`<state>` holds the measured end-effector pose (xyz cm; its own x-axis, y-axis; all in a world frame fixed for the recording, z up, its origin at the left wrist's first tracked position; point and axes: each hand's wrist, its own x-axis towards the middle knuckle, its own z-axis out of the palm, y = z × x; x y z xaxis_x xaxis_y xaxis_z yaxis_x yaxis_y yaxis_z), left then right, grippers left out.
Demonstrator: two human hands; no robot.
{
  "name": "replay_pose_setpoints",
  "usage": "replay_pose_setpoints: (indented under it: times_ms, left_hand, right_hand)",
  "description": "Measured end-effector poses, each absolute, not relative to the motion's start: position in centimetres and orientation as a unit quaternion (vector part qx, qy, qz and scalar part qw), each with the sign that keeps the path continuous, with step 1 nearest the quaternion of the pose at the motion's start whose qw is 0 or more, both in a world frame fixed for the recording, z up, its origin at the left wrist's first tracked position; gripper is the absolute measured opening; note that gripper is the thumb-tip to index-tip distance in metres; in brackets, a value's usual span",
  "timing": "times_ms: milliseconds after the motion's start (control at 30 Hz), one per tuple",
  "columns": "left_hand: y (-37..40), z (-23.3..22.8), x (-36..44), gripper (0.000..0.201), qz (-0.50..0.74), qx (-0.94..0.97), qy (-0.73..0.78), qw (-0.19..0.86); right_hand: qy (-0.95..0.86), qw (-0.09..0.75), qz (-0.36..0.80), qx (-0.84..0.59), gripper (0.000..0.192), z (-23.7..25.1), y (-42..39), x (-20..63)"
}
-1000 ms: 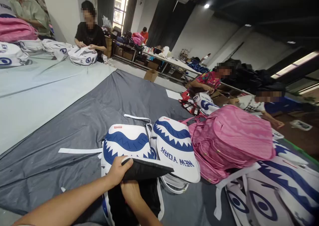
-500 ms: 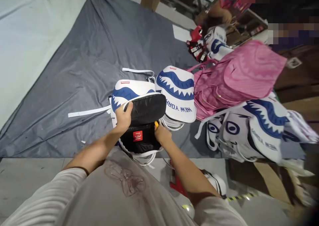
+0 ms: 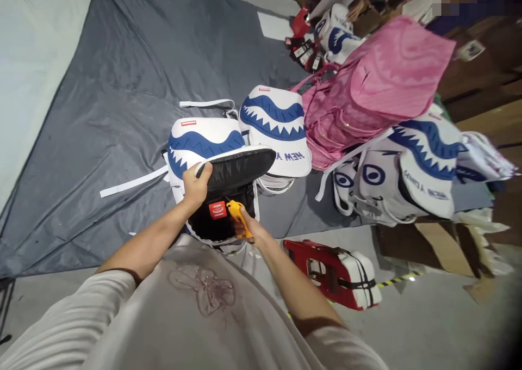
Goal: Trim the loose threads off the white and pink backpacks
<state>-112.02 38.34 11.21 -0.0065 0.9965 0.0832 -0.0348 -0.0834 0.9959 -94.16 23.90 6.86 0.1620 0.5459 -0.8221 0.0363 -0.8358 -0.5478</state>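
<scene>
1. Holding up the flap (image 3: 244, 168) of a white and blue backpack (image 3: 204, 141), the left hand (image 3: 196, 187) has its grip closed on the left end of the edge, thumb against the black underside

2. The right hand (image 3: 248, 229) has its grip wrapped round a yellow tool (image 3: 235, 213), held at the mouth of the backpack, its front end close beside a red label (image 3: 217, 209) on the dark inside

3. The backpack lies at the near edge of the grey-covered desk (image 3: 122, 76), its opening towards the person's light shirt (image 3: 196, 315), with a white strap (image 3: 132, 181) stretched out to the left

4. Just beside it on the right lies a second white and blue backpack (image 3: 275, 128), then a pink backpack (image 3: 367, 98), then more white and blue bags (image 3: 426, 152)

5. Farther back on the desk are a white sheet (image 3: 275, 26) and a cluster of dark tags (image 3: 304, 53)

6. On the floor (image 3: 408, 326) to the right stands a red and white object (image 3: 332, 272), near some cardboard (image 3: 428, 250)
</scene>
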Motion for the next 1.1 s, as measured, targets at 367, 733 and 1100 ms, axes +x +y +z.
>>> replay_pose_setpoints:
  times_ms: [367, 733, 1100]
  left_hand:
    - [38.5, 10.8, -111.6, 0.059, 0.515, 0.539, 0.465, 0.478]
    - [42.5, 9.9, -113.9, 0.056, 0.580, 0.513, 0.516, 0.366]
    - [43.1, 10.5, -113.3, 0.059, 0.583, 0.549, 0.494, 0.339]
  right_hand:
    - [-0.321, 0.206, 0.488, -0.785, 0.036, 0.8, 26.0, -98.8]
    - [-0.429, 0.187, 0.295, -0.833, 0.040, -2.6, 28.4, -98.8]
    - [-0.482, 0.122, 0.280, -0.821, 0.038, -1.9, 27.7, -98.3]
